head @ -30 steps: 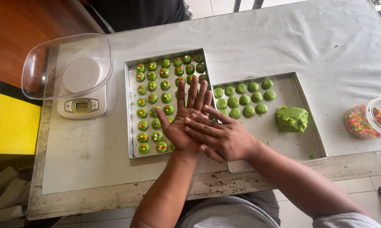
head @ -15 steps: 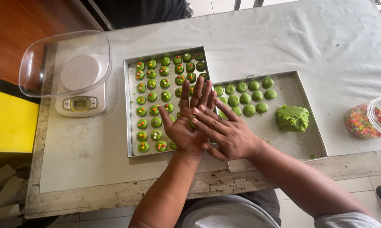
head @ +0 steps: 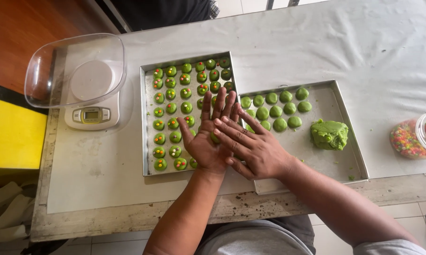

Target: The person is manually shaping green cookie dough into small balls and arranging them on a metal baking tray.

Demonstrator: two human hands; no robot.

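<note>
A worn tabletop (head: pixel 128 222) with chipped edges carries a pale grey sheet (head: pixel 317 47) spread over most of it, and beyond its left edge show a reddish wooden floor and a yellow block (head: pixel 12 137). At the left of the sheet stands a white kitchen scale (head: pixel 88 113) with a clear plastic bowl (head: pixel 74 68) on its platform. Two shallow metal trays lie side by side: the left tray (head: pixel 147 141) is filled with rows of small green dough balls topped with coloured sprinkles, and the right tray (head: pixel 350 146) holds two short rows of plain green balls (head: pixel 274 111) along its far side and a lump of green dough (head: pixel 329 134) near its right wall. A clear jar of coloured sprinkles (head: pixel 411 139) sits at the right edge of the picture. Over the seam between the two trays, the left hand (head: pixel 206 141) lies palm up with fingers straight, and the right hand (head: pixel 250 146) is laid flat across it, palm down. A small piece of green dough (head: pixel 215 138) is pressed between the two palms (only a sliver of it shows at the edge of the right fingers).
</note>
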